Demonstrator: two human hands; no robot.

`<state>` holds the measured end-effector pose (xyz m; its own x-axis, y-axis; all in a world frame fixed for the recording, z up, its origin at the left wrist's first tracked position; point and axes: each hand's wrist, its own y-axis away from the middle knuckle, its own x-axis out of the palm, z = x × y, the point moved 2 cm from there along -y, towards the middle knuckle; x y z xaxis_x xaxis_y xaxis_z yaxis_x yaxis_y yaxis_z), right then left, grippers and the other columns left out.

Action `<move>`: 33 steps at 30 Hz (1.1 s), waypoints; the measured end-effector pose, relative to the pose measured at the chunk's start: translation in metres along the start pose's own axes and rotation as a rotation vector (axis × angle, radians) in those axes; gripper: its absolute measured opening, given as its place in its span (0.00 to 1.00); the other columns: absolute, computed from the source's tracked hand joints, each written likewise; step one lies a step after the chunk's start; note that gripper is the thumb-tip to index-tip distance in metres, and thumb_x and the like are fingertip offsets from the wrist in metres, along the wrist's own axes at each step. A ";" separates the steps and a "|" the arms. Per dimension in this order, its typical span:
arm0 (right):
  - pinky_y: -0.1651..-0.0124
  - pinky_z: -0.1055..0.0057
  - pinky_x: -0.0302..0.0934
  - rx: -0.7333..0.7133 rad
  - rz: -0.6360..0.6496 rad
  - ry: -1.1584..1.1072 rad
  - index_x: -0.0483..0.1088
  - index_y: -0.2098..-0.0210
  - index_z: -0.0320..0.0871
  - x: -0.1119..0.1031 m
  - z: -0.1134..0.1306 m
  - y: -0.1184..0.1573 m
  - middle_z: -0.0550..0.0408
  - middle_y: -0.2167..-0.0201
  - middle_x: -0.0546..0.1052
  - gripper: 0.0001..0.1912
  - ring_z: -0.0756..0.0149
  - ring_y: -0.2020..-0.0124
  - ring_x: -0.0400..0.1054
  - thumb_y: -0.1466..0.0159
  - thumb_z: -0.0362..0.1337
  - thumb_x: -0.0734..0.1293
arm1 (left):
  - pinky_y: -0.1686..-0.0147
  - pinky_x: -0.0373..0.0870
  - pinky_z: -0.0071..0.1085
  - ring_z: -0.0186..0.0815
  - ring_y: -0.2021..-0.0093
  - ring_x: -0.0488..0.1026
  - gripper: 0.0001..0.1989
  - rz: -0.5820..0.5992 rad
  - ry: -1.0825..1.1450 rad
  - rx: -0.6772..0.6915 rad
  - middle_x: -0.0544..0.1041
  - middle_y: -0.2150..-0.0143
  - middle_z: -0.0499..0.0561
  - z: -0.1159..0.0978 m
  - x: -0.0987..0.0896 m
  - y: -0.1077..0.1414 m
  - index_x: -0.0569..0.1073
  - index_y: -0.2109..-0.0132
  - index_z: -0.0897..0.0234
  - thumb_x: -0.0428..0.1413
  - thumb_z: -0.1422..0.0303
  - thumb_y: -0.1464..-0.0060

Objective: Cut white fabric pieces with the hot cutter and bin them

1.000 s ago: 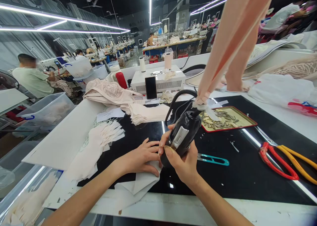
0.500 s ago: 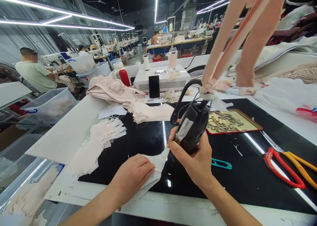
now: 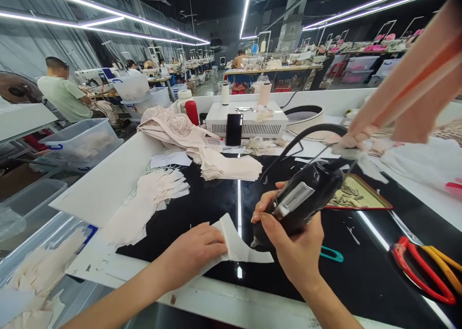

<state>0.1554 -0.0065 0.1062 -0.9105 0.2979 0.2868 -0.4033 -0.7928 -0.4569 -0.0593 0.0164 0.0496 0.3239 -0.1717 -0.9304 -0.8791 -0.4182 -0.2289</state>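
Note:
My right hand is wrapped round a black handheld tool with a silver plate, tilted with its tip low beside a pale fabric piece. A black cable and a wrapped peach cloth strip lead up from the tool's top. My left hand lies palm down on the fabric piece, fingers together, pressing it to the black board. Whether its fingers pinch the fabric is hidden. Left of the board's middle are a fanned fabric pile and a neater stack.
To the right lie red-and-orange-handled scissors, a teal tool and a tray of seeds. Behind stand a phone, a white box and a red bottle. A person sits far left, near plastic bins.
The tool has tilted over and moved right, its tip away from the fabric's upper edge. More of the fabric piece shows, its end spread to the right. The view has shifted slightly.

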 end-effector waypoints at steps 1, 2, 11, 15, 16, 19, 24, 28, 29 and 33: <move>0.70 0.70 0.73 -0.001 0.009 -0.028 0.69 0.52 0.51 0.000 -0.001 0.001 0.62 0.70 0.78 0.21 0.68 0.74 0.73 0.40 0.35 0.77 | 0.34 0.68 0.43 0.37 0.45 0.77 0.19 -0.003 0.010 0.001 0.80 0.45 0.52 0.002 0.000 -0.001 0.74 0.45 0.61 0.48 0.85 0.33; 0.70 0.70 0.72 -0.001 0.016 -0.049 0.69 0.51 0.51 -0.001 -0.002 0.002 0.62 0.70 0.78 0.20 0.68 0.74 0.73 0.40 0.35 0.77 | 0.34 0.69 0.42 0.37 0.45 0.77 0.19 -0.012 0.019 -0.003 0.80 0.45 0.52 0.003 0.000 -0.003 0.74 0.45 0.61 0.48 0.85 0.33; 0.67 0.66 0.73 0.009 0.071 -0.104 0.68 0.46 0.52 -0.016 -0.011 0.006 0.60 0.67 0.77 0.21 0.67 0.72 0.73 0.35 0.35 0.75 | 0.42 0.76 0.35 0.39 0.44 0.76 0.14 -0.098 -0.013 -0.094 0.79 0.46 0.53 0.018 0.015 -0.033 0.74 0.46 0.64 0.48 0.80 0.29; 0.68 0.65 0.73 0.012 0.081 -0.088 0.68 0.46 0.52 -0.023 -0.011 0.007 0.59 0.67 0.77 0.20 0.66 0.72 0.73 0.35 0.36 0.75 | 0.44 0.77 0.34 0.39 0.46 0.76 0.11 -0.065 -0.026 -0.095 0.79 0.48 0.53 0.025 0.025 -0.039 0.75 0.48 0.65 0.50 0.78 0.29; 0.68 0.65 0.73 0.011 0.090 -0.086 0.68 0.46 0.52 -0.025 -0.011 0.008 0.59 0.67 0.77 0.20 0.66 0.72 0.73 0.35 0.36 0.75 | 0.44 0.77 0.34 0.39 0.46 0.76 0.10 -0.059 -0.026 -0.096 0.79 0.49 0.52 0.027 0.027 -0.039 0.75 0.49 0.65 0.50 0.78 0.28; 0.70 0.67 0.72 0.002 0.101 -0.085 0.68 0.46 0.52 -0.030 -0.013 0.009 0.58 0.67 0.77 0.20 0.66 0.72 0.73 0.34 0.36 0.74 | 0.43 0.76 0.34 0.38 0.46 0.75 0.09 -0.070 -0.019 -0.095 0.78 0.49 0.52 0.029 0.027 -0.035 0.76 0.49 0.65 0.51 0.75 0.27; 0.69 0.65 0.72 0.004 0.090 -0.071 0.69 0.46 0.51 -0.033 -0.012 0.013 0.57 0.67 0.76 0.19 0.65 0.71 0.73 0.34 0.38 0.75 | 0.43 0.76 0.33 0.38 0.45 0.75 0.11 -0.101 0.002 -0.083 0.78 0.48 0.53 0.029 0.020 -0.029 0.76 0.48 0.65 0.49 0.73 0.25; 0.70 0.65 0.71 0.017 0.098 -0.064 0.69 0.46 0.52 -0.033 -0.010 0.013 0.57 0.68 0.75 0.19 0.64 0.71 0.72 0.34 0.39 0.75 | 0.43 0.75 0.33 0.37 0.44 0.76 0.12 -0.098 0.019 -0.097 0.79 0.48 0.53 0.027 0.015 -0.027 0.76 0.48 0.64 0.47 0.72 0.24; 0.69 0.65 0.72 0.021 0.099 -0.065 0.69 0.46 0.52 -0.033 -0.010 0.013 0.57 0.68 0.75 0.19 0.64 0.71 0.72 0.34 0.40 0.75 | 0.42 0.75 0.33 0.38 0.44 0.76 0.12 -0.095 0.023 -0.101 0.79 0.47 0.53 0.027 0.014 -0.027 0.76 0.47 0.63 0.47 0.72 0.24; 0.68 0.62 0.73 0.031 0.100 -0.049 0.69 0.46 0.53 -0.035 -0.008 0.014 0.57 0.68 0.75 0.19 0.63 0.70 0.72 0.34 0.41 0.75 | 0.43 0.76 0.34 0.38 0.44 0.76 0.13 -0.091 0.042 -0.124 0.79 0.47 0.53 0.027 0.015 -0.025 0.77 0.46 0.63 0.47 0.71 0.24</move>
<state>0.1812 -0.0232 0.0829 -0.9403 0.1902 0.2824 -0.3065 -0.8338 -0.4591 -0.0421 0.0482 0.0341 0.4171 -0.1645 -0.8938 -0.7965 -0.5398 -0.2723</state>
